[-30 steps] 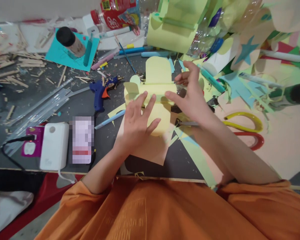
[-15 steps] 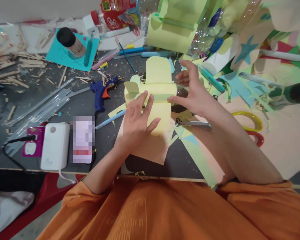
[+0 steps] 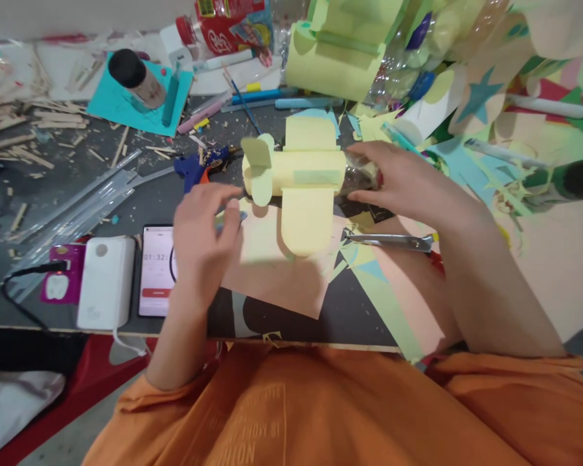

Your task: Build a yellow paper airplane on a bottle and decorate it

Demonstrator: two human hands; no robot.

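A yellow paper-covered bottle (image 3: 272, 169) lies sideways in the middle, with a flat yellow wing (image 3: 307, 223) toward me and another (image 3: 309, 134) on the far side. Rounded paper blades (image 3: 262, 184) stand at its left end. My right hand (image 3: 393, 178) has its thumb and fingers around the clear right end of the bottle. My left hand (image 3: 206, 236) is just left of the blades, fingers curved and apart, with nothing between them. Under the bottle lies a pink paper sheet (image 3: 282, 278).
A blue glue gun (image 3: 189, 169) is behind my left hand. Scissors (image 3: 393, 241) lie below my right hand. A phone (image 3: 155, 272) and white power bank (image 3: 107, 281) are at the left front. Another yellow paper-covered piece (image 3: 330, 68) stands behind.
My left hand has come off the paper and moved left. My right hand has closed around the bottle's right end. The bottle has turned, bringing the green strip and wings into a different position.
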